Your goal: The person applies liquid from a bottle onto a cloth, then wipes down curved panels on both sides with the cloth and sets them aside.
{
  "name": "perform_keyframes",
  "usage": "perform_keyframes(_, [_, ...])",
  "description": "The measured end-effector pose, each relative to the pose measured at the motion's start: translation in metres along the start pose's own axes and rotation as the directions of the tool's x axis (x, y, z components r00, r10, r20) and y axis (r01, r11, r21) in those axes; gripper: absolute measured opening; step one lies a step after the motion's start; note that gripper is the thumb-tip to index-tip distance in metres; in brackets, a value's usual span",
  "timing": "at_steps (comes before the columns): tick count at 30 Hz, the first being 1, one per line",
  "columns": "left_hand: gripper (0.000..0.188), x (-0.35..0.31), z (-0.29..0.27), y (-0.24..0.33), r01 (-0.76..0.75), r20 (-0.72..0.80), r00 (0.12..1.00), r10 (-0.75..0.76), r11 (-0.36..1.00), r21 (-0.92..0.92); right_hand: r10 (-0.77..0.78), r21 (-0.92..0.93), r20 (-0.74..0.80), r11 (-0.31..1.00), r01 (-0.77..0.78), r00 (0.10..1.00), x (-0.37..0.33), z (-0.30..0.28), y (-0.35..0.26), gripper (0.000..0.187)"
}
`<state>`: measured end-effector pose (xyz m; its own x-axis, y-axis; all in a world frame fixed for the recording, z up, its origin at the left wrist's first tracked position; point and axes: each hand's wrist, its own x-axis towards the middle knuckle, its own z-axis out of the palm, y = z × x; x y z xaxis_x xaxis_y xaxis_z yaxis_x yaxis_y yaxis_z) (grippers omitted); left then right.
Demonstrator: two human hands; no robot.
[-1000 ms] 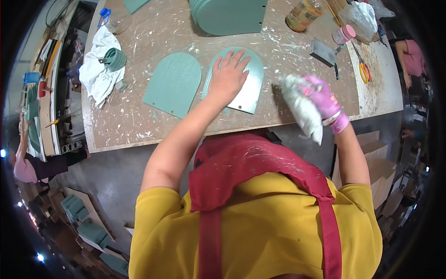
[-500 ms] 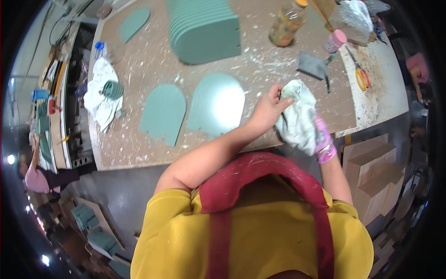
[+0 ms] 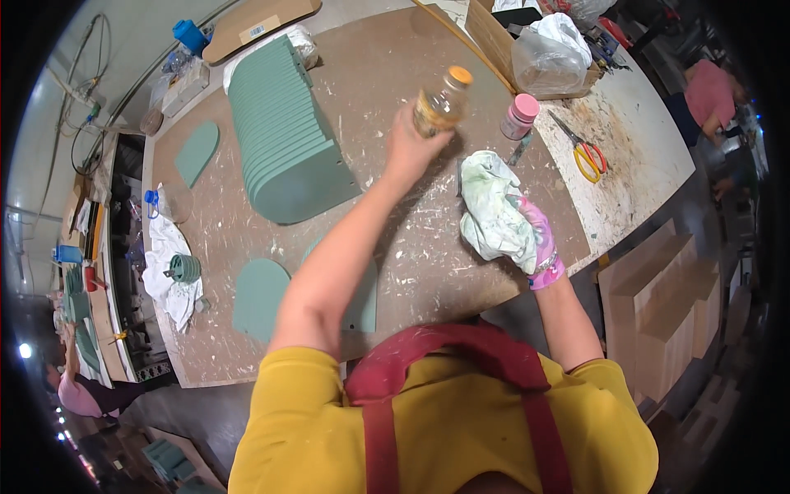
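Note:
My bare left hand (image 3: 414, 146) is wrapped round a clear bottle (image 3: 444, 105) with an orange cap, out over the table (image 3: 411, 247). In a pink glove, my right hand (image 3: 543, 243) grips a white, green-stained cloth (image 3: 492, 206), which hides most of its fingers. To the left stands a long row of green round-ended panels (image 3: 284, 132). Nearer me lie two loose green panels, one (image 3: 262, 296) left of my left forearm and another (image 3: 360, 300) partly hidden beneath it. A further green panel (image 3: 197, 154) lies at the far left.
A pink-capped jar (image 3: 520, 117) and scissors (image 3: 588, 158) with red and yellow handles lie right of the bottle. Behind them stands a box (image 3: 494, 41) with plastic bags. A white rag (image 3: 169, 263) lies at the left edge. Other people (image 3: 712, 95) are at both sides.
My left hand has let go of the cloth, moved away from me and taken hold of the bottle. My right hand still has the cloth. The whole view has shifted.

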<state>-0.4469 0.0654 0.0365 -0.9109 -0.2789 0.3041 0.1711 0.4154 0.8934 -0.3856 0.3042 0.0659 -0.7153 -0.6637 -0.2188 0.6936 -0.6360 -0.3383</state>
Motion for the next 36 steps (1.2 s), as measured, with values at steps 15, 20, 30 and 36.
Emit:
perform_keyframes(15, [0.063, -0.092, -0.123, 0.117, -0.543, 0.545, 0.835, 0.08, 0.29, 0.788, 0.097, -0.288, 0.021, 0.954, -0.087, 0.995, -0.001, 0.01, 0.012, 0.051])
perform_keyframes(20, [0.059, -0.093, -0.122, 0.131, -0.558, 0.561, 0.826, 0.047, 0.197, 0.806, 0.095, -0.301, 0.049, 0.95, -0.076, 0.994, 0.006, 0.006, 0.009, 0.049])
perform_keyframes(30, [0.063, -0.098, -0.104, 0.122, -0.455, 0.532, 0.842, -0.094, 0.408, 0.792, 0.235, 0.14, 0.075, 0.96, -0.244, 0.969, 0.003, -0.009, 0.027, 0.047])
perform_keyframes(36, [0.064, -0.067, -0.072, 0.08, 0.036, 0.191, 0.974, -0.124, 0.912, 0.41, -0.013, 0.086, 0.072, 0.996, 0.006, 0.997, 0.001, 0.007, 0.003, 0.04])
